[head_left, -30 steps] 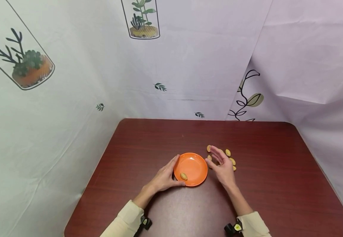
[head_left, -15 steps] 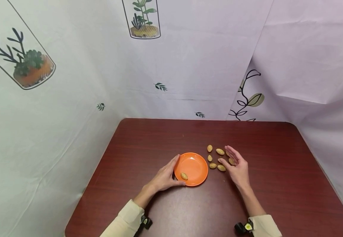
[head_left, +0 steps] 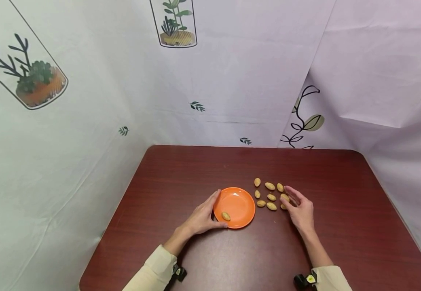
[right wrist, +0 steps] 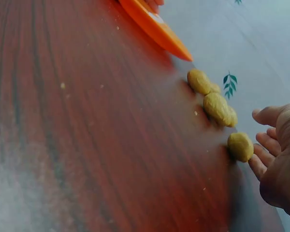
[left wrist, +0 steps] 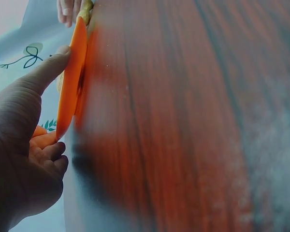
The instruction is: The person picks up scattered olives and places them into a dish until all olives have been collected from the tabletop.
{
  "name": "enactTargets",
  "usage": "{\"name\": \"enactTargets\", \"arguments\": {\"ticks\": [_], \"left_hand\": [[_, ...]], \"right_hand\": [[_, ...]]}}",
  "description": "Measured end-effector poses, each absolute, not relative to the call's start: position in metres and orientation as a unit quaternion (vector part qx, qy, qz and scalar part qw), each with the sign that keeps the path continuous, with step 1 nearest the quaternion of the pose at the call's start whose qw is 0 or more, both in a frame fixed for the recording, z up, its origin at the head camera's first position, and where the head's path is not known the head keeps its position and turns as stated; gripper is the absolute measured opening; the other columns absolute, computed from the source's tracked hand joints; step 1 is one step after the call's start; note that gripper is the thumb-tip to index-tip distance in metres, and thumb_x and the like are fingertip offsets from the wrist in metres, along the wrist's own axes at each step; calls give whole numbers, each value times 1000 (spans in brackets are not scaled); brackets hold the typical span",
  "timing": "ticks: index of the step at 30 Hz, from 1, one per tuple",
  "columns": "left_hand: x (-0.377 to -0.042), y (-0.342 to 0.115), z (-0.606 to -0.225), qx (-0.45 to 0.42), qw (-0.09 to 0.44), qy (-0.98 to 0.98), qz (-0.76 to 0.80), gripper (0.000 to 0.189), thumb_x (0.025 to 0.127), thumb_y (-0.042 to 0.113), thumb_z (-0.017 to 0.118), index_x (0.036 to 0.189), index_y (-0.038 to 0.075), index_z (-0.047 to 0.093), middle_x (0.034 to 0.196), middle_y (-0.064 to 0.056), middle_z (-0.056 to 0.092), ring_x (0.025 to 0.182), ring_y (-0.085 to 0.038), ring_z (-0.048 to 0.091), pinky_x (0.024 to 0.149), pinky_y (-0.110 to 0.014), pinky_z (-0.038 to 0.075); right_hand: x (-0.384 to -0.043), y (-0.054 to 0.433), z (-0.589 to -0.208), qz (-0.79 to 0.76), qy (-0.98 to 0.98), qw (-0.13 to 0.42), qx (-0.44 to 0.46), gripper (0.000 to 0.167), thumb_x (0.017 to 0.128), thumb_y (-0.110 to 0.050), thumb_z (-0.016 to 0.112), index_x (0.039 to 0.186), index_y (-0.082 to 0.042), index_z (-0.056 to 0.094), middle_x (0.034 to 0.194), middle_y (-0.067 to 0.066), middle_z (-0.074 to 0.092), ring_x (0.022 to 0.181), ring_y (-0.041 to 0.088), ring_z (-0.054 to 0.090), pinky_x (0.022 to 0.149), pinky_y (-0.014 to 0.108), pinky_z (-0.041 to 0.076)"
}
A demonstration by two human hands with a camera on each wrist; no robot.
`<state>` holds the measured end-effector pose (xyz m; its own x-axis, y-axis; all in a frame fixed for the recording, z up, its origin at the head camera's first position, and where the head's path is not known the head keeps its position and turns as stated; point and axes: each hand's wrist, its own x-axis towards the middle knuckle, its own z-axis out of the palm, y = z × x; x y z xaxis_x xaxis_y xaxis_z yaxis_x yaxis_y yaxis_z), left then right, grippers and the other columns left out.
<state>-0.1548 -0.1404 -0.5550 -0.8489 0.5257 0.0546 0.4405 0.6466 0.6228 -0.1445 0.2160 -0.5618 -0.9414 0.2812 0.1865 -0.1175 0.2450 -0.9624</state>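
Observation:
My left hand (head_left: 200, 219) holds an orange plate (head_left: 237, 202) by its left rim, thumb on the near edge and fingers curved along the far-left side. On the plate lies one small yellow-brown oval nut-like piece (head_left: 225, 216). Several more such pieces (head_left: 271, 197) lie on the table right of the plate. My right hand (head_left: 302, 212) is at the right end of this group, thumb and fingers apart around the rightmost pieces (head_left: 284, 197). In the right wrist view, its fingertips are right beside the nearest piece (right wrist: 240, 147).
The dark red-brown table (head_left: 181, 169) has rounded far corners. White cloth (head_left: 232, 81) with printed plants hangs behind it and along both sides. Small crumbs (right wrist: 63, 86) dot the wood. Each wrist carries a small black camera (head_left: 300, 281).
My right hand has moved right over the group, from beside the plate to its far right end, uncovering the pieces it hid. My left hand and the plate have stayed put.

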Motion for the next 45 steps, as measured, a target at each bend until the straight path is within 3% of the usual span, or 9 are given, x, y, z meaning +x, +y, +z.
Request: {"name": "enactTargets", "arguments": {"ticks": [11,15,23,35,45], "left_hand": [[-155,-140,-556,267,65,906,322,121,83,50,91,169,4,20,173,-16,28,155,-32,35,120,-54,37],[-155,-140,-556,269,61,905,323,121,82,49,92,169,3,21,173,-17,28,155,-32,36,120,-54,37],[-157,-140,-558,270,61,905,323,122,82,50,91,169,3,20,173,-16,28,155,-32,35,120,-54,37],[-157,-140,-557,271,60,905,321,122,83,50,91,169,3,20,173,-17,27,155,-32,34,120,-54,37],[-156,-140,-557,269,65,905,322,122,83,50,91,169,3,19,173,-16,27,155,-32,35,120,-55,37]], "right_hand": [[-145,222,-569,600,-784,146,-70,41,94,9,76,134,10,68,132,26,69,108,-10,64,90,11,52],[-146,223,-568,584,-796,142,-71,40,93,8,77,132,10,69,131,26,70,108,-8,65,88,10,52],[-149,224,-566,583,-798,136,-74,39,93,5,79,130,11,70,129,27,70,114,15,70,88,11,52],[-152,229,-566,608,-782,118,-73,38,92,7,79,129,14,69,126,31,69,101,-8,68,87,11,53],[-152,233,-567,610,-780,111,-78,36,92,2,81,126,12,72,125,28,71,98,-7,69,83,10,53]]}}
